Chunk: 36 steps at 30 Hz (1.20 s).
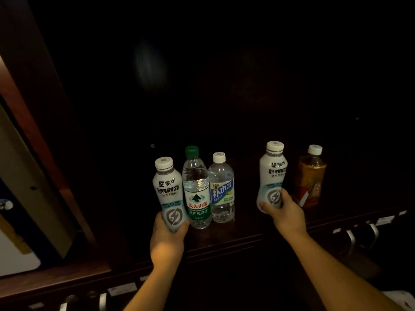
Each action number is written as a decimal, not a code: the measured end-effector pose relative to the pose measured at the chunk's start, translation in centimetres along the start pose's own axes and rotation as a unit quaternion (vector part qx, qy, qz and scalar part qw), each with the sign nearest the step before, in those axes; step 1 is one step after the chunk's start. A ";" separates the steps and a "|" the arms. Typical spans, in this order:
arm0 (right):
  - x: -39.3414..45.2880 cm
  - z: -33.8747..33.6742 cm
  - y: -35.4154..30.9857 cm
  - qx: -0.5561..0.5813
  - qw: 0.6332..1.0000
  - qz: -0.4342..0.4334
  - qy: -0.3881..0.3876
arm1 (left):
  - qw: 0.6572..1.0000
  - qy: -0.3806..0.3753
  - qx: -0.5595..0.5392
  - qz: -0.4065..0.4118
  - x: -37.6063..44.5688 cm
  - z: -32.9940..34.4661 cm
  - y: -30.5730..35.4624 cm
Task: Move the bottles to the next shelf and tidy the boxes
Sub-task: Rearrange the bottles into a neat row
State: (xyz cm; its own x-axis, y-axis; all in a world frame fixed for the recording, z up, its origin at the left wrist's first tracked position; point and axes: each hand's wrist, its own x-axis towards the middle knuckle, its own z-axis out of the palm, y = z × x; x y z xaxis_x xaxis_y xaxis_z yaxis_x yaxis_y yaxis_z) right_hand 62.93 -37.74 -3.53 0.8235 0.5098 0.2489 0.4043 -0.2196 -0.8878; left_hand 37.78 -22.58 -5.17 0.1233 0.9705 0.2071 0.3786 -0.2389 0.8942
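Dark wooden shelf (224, 234), five upright bottles (221, 187), unlit cabinet interior

Shelf (235, 230): dark wood, smooth, low sheen. 2 white bottles (168, 194) (272, 176): opaque plastic, glossy wrap labels. 2 clear bottles (195, 187) (221, 189): transparent plastic, ribbed, printed film labels. Amber bottle (311, 178): clear plastic, glossy label. Caps: matt plastic. Handles (350, 237): brushed metal.

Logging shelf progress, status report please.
Left hand and right hand each grip a white bottle. Three bottles stand free. Nothing blocking.
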 end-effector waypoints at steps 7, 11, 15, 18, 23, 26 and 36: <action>-0.9 1.9 -1.6 -0.015 0.999 -0.020 -0.047 | 1.000 -0.004 -0.001 -0.003 0.1 0.1 0.0; -1.4 3.3 -2.3 -0.006 0.998 -0.028 -0.058 | 1.000 -0.010 -0.005 -0.001 0.2 -0.1 -0.1; -1.6 3.8 -2.5 0.003 0.997 -0.022 -0.068 | 1.000 -0.012 -0.009 0.000 0.1 -0.1 -0.1; -1.6 4.0 -2.4 0.014 0.997 -0.018 -0.070 | 1.000 -0.010 -0.007 0.002 0.1 0.0 -0.1; -1.5 2.5 -2.1 0.048 0.994 -0.003 -0.094 | 1.000 -0.011 -0.007 -0.003 0.2 0.1 -0.3; -0.8 -1.2 -0.6 0.019 0.999 -0.016 0.047 | 1.000 -0.004 -0.001 -0.007 0.4 0.4 -0.4; 4.7 -8.8 4.8 -0.003 1.000 0.031 0.003 | 1.000 0.007 0.016 -0.009 0.6 0.4 -0.7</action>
State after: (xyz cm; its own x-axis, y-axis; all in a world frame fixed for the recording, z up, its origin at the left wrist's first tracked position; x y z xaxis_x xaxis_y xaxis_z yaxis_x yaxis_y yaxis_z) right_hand 72.28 -43.73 -3.18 0.8492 0.4903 0.1959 0.3549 -0.2554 -0.8994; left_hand 37.92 -21.85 -5.85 0.1032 0.9749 0.1972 0.4098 -0.2223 0.8846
